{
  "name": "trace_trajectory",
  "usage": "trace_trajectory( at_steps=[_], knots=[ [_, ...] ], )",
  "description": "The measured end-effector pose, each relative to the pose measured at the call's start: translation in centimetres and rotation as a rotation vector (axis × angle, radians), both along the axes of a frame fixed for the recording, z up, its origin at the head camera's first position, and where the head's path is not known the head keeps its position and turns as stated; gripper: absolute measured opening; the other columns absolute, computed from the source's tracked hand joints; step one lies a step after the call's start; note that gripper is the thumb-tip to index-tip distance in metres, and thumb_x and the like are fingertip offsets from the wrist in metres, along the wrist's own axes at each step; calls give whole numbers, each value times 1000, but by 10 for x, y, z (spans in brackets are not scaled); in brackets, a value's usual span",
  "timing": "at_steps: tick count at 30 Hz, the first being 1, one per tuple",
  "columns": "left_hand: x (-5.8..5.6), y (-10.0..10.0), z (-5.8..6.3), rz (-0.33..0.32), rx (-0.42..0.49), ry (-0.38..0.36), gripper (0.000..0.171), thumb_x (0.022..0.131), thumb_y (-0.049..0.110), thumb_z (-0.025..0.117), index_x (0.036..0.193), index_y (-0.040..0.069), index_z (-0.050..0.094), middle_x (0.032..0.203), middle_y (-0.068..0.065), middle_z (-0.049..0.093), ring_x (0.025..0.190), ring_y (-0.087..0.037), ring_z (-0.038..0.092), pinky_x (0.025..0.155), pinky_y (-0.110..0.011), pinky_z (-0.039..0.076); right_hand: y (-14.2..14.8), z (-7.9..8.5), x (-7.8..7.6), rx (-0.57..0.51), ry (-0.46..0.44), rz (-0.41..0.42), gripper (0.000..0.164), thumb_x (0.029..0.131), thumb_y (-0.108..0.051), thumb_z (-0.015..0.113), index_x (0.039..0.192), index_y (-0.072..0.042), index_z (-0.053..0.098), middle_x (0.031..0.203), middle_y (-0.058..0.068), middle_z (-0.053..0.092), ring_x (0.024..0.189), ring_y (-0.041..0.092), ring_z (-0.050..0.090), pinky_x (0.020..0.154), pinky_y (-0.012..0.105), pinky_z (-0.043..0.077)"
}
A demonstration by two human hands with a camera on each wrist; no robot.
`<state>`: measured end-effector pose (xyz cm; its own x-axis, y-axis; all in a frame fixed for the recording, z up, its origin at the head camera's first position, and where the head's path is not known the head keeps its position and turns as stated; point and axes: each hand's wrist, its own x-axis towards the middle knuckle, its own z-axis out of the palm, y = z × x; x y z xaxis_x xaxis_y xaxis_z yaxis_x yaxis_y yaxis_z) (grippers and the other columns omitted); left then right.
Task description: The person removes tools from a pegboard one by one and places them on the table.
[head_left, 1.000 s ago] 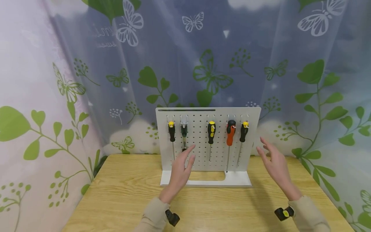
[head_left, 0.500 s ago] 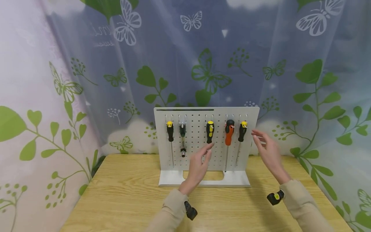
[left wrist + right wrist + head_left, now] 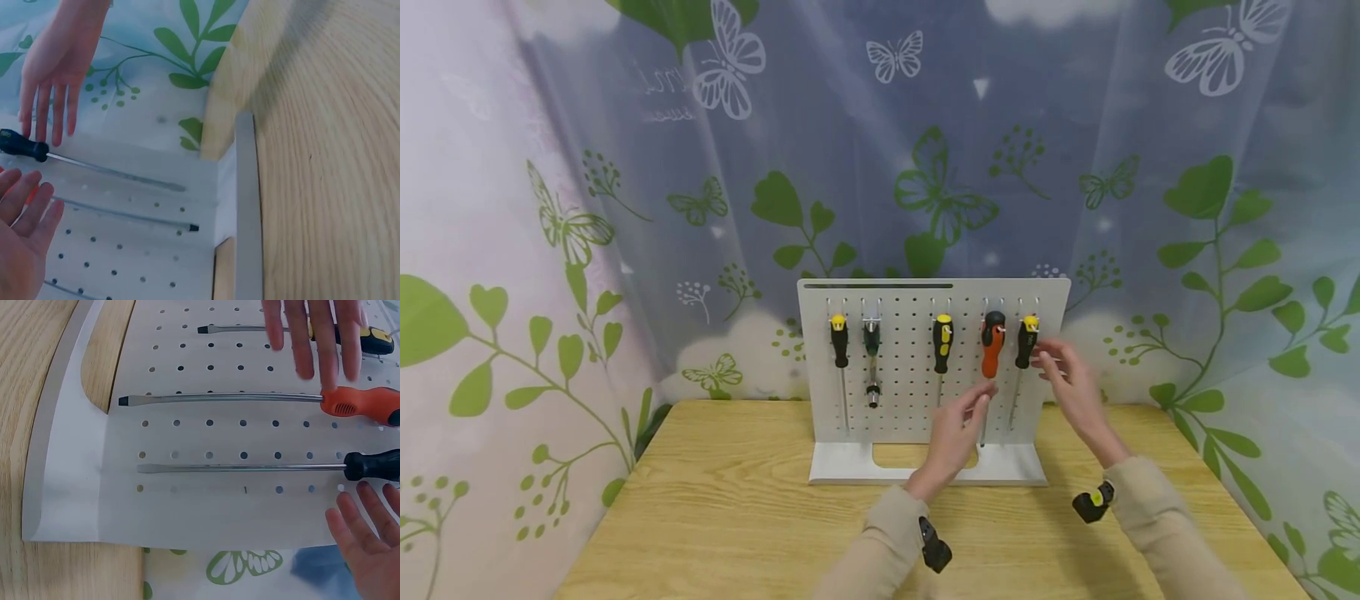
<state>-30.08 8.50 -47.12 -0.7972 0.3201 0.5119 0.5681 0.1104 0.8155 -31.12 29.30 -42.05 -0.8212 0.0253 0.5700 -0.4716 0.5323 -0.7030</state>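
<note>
My left hand (image 3: 953, 433) is raised before the white pegboard (image 3: 906, 417), fingers straight, with the fingertips just below the handle of an orange-and-black screwdriver (image 3: 991, 354). My right hand (image 3: 1075, 400) is at the board's right edge, its extended fingers beside the black handle of a yellow-topped screwdriver (image 3: 1027, 346). In the right wrist view, its fingertips lie close to that black handle (image 3: 369, 465); contact cannot be made out. Neither hand grips anything. Both screwdrivers hang from hooks, shafts down; in the head view the left hand partly covers the orange one's shaft.
A black-and-yellow screwdriver (image 3: 943, 343) hangs mid-board. Farther left are a dark-handled tool with a chrome end (image 3: 872, 342) and another yellow-topped screwdriver (image 3: 840, 343). The board's base (image 3: 842, 467) rests on a wooden table (image 3: 715, 492), in front of a patterned curtain (image 3: 850, 125).
My left hand has moved right, from before the dark-handled tool to below the orange screwdriver. My right hand has moved left to the rightmost screwdriver. The tools hang as before.
</note>
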Motion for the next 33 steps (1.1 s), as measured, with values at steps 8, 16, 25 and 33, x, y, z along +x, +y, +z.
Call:
trace_trajectory(
  at_steps=[8,16,25,33],
  knots=[
    [3,18,-6,-2,-6,-66,39,110,24,45,142,4,57,137,-9,64,124,-22,63,100,-25,53,-14,13,11,-25,-43,-11,31,107,-3,47,132,16,50,123,36,61,100,35,65,82,27,61],
    [2,29,-15,19,-1,-106,40,110,22,44,144,3,54,140,-11,62,125,-23,62,102,-23,51,-3,-10,-9,-44,-112,-43,43,108,-24,52,140,4,50,128,26,61,99,14,63,82,12,54],
    [2,38,-20,41,20,-150,38,110,17,45,143,3,55,141,-10,61,126,-25,61,102,-26,52,-5,-9,-8,13,-115,-95,42,105,-30,57,135,0,57,121,23,66,101,33,68,78,8,48],
    [1,48,-26,36,51,-165,31,103,6,58,134,1,62,123,-15,70,110,-23,69,92,-21,57,-8,-4,-2,-31,-129,-48,37,105,-23,59,132,1,60,120,23,66,93,7,67,79,9,50]
  ],
)
